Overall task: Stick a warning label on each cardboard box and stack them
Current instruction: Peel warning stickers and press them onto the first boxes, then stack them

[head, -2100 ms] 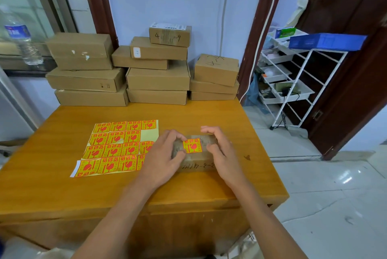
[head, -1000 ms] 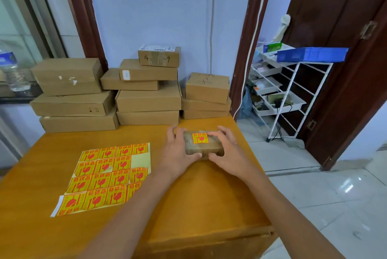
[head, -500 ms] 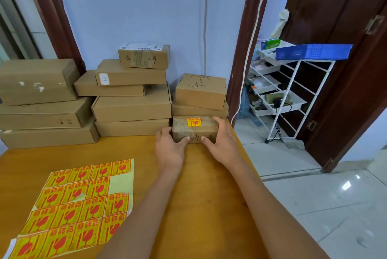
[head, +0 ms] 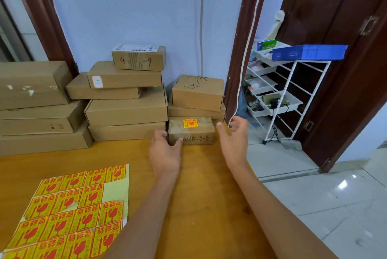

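now left hand (head: 165,150) grips labelled box (head: 191,131); right hand (head: 233,139) just beside it.

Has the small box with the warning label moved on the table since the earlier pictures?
Yes. The labelled box has moved away from the person, from beside the sticker sheet to the far edge of the table, against the right-hand stack of boxes.

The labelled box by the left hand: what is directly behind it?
Behind the labelled box stands the right-hand stack of plain boxes against the wall. The labelled box covers the stack's bottom layer.
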Demonstrator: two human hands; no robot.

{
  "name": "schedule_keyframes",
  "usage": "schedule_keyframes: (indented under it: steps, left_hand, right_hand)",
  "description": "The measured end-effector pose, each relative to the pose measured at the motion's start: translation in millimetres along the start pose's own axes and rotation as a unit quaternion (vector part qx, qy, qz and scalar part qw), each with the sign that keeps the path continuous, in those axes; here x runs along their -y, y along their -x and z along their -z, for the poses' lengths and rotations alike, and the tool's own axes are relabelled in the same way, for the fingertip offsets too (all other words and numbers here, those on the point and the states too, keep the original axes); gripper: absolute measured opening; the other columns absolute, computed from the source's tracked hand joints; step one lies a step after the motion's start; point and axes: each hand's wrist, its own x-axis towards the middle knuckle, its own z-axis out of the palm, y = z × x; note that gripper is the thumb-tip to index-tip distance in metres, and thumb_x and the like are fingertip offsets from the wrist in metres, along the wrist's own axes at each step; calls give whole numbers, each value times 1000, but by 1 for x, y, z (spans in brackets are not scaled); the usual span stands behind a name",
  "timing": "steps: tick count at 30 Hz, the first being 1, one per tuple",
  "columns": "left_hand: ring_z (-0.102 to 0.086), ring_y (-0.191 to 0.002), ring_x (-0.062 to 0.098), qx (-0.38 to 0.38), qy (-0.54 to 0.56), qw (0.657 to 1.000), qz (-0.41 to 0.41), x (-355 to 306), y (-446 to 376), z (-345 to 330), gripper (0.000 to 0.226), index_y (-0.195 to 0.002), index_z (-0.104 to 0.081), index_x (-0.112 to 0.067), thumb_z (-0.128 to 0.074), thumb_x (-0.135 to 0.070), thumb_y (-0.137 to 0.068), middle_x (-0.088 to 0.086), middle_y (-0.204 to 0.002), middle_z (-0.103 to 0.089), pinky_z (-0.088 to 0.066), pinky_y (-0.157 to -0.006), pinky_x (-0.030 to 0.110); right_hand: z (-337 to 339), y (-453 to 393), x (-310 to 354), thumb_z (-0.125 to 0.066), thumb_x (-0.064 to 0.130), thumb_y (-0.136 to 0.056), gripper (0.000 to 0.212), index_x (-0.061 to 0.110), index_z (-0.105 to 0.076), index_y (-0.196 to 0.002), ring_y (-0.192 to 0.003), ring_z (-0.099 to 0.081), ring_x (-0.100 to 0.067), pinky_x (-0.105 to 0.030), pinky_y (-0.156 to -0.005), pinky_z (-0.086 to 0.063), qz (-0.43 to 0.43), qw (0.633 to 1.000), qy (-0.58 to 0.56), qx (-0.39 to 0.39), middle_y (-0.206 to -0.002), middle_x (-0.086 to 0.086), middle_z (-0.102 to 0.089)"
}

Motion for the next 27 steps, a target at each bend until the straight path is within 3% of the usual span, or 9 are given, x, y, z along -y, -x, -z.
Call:
schedule_keyframes:
  steps: [2, 5, 8, 11, 15, 18, 21, 25, 27]
  left_hand:
    - [-61, -92, 22, 3, -6, 1000, -5, -1, 0, 0, 42, -106, -51, -23, -81, -38, -82, -1, -103, -61, -58, -76, 41]
    - [-60, -93, 21, 5, -25, 999, -19, -2, 1, 0, 42, -107, -50, -23, -80, -40, -83, -2, -108, -58, -58, -78, 42]
    - [-59, -94, 19, 7, -36, 999, -24, -2, 2, 1, 42, -107, -50, -24, -79, -43, -83, -4, -109, -56, -58, -78, 41]
    - [-59, -94, 19, 2, -36, 999, -24, -3, 1, 1, 43, -107, -50, -25, -79, -44, -83, -4, -108, -55, -58, -77, 42]
    - [-59, -94, 19, 7, -30, 999, -22, -1, 0, 0, 44, -107, -49, -25, -80, -45, -82, -4, -108, -54, -58, -77, 42]
    - [-55, -98, 17, 3, -12, 1000, -28, -2, 0, 1, 48, -108, -48, -26, -80, -46, -80, -5, -109, -51, -56, -80, 39]
    - [-45, -107, 13, 7, 24, 998, -58, -7, 5, 5, 42, -114, -49, -24, -74, -42, -86, -5, -113, -50, -44, -86, 29]
    - [-47, -112, 12, -43, 153, 981, -109, -16, 29, 36, 34, -115, -51, -23, -70, -16, -87, -7, -115, -51, -46, -99, 36]
    - [-46, -114, 10, -48, 180, 976, -109, -21, 44, 63, 37, -116, -50, -24, -67, -10, -87, -9, -117, -50, -43, -103, 35]
  right_hand:
    - [9, -20, 12, -61, 60, -94, 64, 22, -43, -142, -113, -60, -13, -30, -92, -51, -36, 998, -40, -36, -127, 2, -59]
    - [2, -69, 35, -34, 90, -83, 98, 18, -32, -149, -98, -70, -25, -52, -95, -56, -137, 990, -30, 8, -114, -9, -70]
    - [-10, -96, 58, -36, 96, -79, 116, 15, -21, -162, -71, -76, -18, -35, -67, -62, -222, 970, 11, 100, -124, -9, -71]
    - [-23, -108, 69, -56, 78, -86, 98, 12, -34, -155, -61, -77, -16, -23, -46, -53, -232, 965, 0, 119, -140, -9, -59]
    - [-22, -110, 72, -70, 63, -84, 81, 11, -44, -141, -62, -77, -20, -23, -43, -49, -241, 962, -67, 105, -124, -9, -65]
    - [-5, -95, 84, -68, 66, -82, 81, 13, -45, -139, -63, -77, -17, -25, -47, -49, -196, 974, -74, 82, -128, -5, -64]
    - [24, -70, 98, -63, 73, -79, 79, 17, -47, -133, -64, -77, -15, -30, -55, -49, -163, 980, -85, 73, -122, -4, -67]
    - [65, -13, 111, -63, 73, -86, 73, 19, -48, -133, -47, -64, -4, -20, -38, -39, -144, 981, -81, 99, -114, -10, -73]
    - [82, 22, 113, -62, 71, -90, 70, 20, -46, -135, -46, -62, -4, -18, -38, -38, -140, 980, -65, 123, -112, -10, -73]
